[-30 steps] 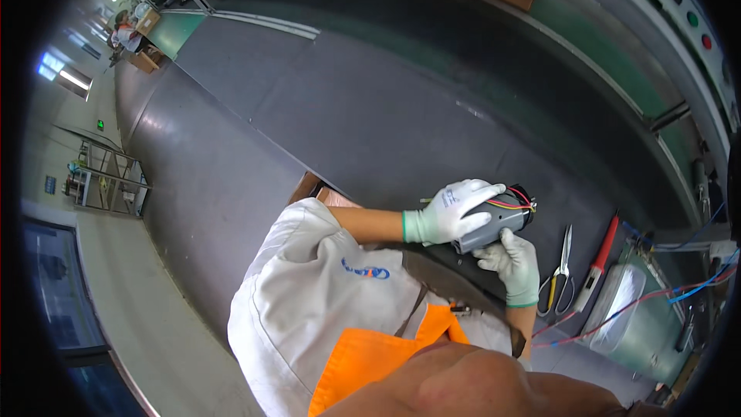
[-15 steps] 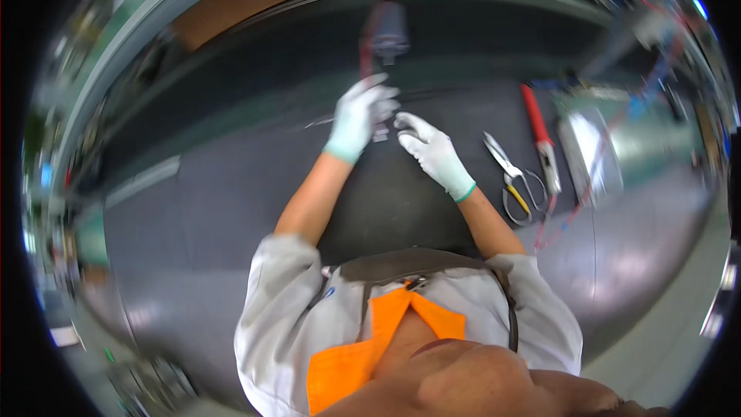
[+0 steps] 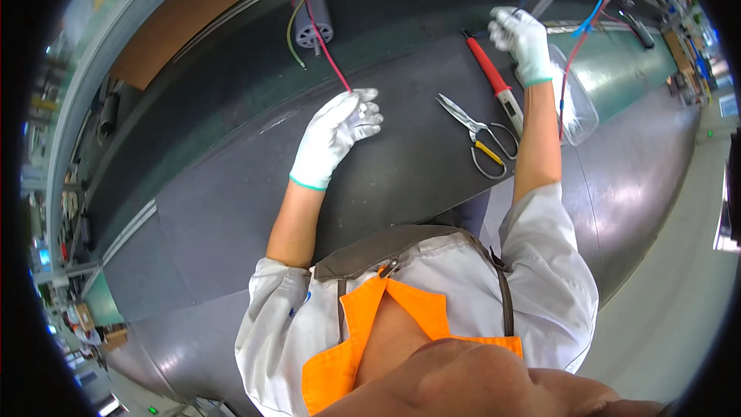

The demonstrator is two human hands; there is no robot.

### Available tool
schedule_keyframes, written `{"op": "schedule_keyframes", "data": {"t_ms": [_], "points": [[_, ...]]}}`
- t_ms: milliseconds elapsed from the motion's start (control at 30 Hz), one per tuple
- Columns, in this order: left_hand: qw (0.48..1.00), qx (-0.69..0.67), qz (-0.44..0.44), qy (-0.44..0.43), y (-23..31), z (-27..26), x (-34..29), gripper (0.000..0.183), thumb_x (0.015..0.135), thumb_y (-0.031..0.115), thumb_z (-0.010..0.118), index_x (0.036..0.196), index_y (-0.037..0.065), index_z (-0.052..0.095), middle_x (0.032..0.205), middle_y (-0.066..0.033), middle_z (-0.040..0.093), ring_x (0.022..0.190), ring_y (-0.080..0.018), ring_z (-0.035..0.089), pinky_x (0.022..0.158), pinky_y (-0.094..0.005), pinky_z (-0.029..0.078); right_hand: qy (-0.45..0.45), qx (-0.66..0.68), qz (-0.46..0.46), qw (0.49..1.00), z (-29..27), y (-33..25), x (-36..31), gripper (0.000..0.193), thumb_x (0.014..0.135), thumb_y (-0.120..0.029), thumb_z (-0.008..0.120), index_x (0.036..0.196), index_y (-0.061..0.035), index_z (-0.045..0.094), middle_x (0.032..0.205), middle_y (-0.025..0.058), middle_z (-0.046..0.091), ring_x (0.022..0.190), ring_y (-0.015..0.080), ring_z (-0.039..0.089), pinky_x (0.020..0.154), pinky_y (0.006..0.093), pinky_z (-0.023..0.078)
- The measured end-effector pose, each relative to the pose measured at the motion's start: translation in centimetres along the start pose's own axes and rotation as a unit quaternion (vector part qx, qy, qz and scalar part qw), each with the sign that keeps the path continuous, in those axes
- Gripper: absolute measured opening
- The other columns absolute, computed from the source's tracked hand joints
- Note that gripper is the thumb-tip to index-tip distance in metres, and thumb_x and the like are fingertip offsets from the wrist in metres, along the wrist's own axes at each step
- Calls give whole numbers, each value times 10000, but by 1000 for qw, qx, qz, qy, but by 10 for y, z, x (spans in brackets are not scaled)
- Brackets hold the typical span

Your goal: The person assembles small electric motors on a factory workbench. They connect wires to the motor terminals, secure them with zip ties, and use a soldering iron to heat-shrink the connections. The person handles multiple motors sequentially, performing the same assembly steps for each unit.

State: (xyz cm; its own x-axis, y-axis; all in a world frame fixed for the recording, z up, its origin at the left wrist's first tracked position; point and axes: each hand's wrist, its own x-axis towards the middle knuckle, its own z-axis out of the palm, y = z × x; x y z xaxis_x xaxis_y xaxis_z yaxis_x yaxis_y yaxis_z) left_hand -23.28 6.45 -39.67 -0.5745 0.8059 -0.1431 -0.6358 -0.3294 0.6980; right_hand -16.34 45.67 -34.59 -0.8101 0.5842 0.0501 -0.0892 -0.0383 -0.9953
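— While the left hand [image 3: 337,135] sits over the dark mat [image 3: 231,208], what is it holding?

— A red wire [image 3: 328,54]. Its gloved fingers are pressed together around the wire's near end, pinching it at the fingertips. The wire runs up and away from the hand to the motor [image 3: 314,22].

— Where is that motor?

— Far side of the bench, lying on the dark belt [image 3: 401,0], well apart from the hand. It is a small grey cylinder with its slotted end face turned toward the camera. A yellow-green wire [image 3: 292,38] also hangs from it, curving down the left side and lying loose.

— And the right hand [image 3: 523,40]?

— Stretched out to the far right edge of the mat, also in a white glove. The fingers are curled in, close together, up by a blue cable [image 3: 594,8] and a thin red cable [image 3: 571,69] that hang there. Whether they grip anything, I cannot tell.

— What lies between the hands?

— A red-handled tool [image 3: 494,81], long and slim, lying slantwise just beside the right wrist. Nearer the person, scissors [image 3: 478,135] with yellow on one handle, lying flat, blades pointing up-left. Neither is touched.

— Anything else near the right arm?

— A clear plastic cover [image 3: 579,104] just right of the forearm, with the red cable crossing it.
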Motion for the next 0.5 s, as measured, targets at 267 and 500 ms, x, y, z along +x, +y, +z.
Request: {"op": "schedule_keyframes", "data": {"t_ms": [267,500], "points": [[996,32,71,51,14,11,-2,396,1016,243,614,1287,-45,614,1032,-101,692,974,-252,706,892,-395,574,-411,-61,292,861,128,50,-147,263,958,-179,671,1134,7,730,841,120,744,582,125,664,477,209,494],[985,45,114,124,11,17,-4,373,1016,233,626,1240,-65,646,1050,-160,711,982,-269,717,909,-388,574,-259,105,82,957,139,36,-173,269,975,-92,636,1191,61,689,1037,151,746,871,175,722,768,280,581]]}}
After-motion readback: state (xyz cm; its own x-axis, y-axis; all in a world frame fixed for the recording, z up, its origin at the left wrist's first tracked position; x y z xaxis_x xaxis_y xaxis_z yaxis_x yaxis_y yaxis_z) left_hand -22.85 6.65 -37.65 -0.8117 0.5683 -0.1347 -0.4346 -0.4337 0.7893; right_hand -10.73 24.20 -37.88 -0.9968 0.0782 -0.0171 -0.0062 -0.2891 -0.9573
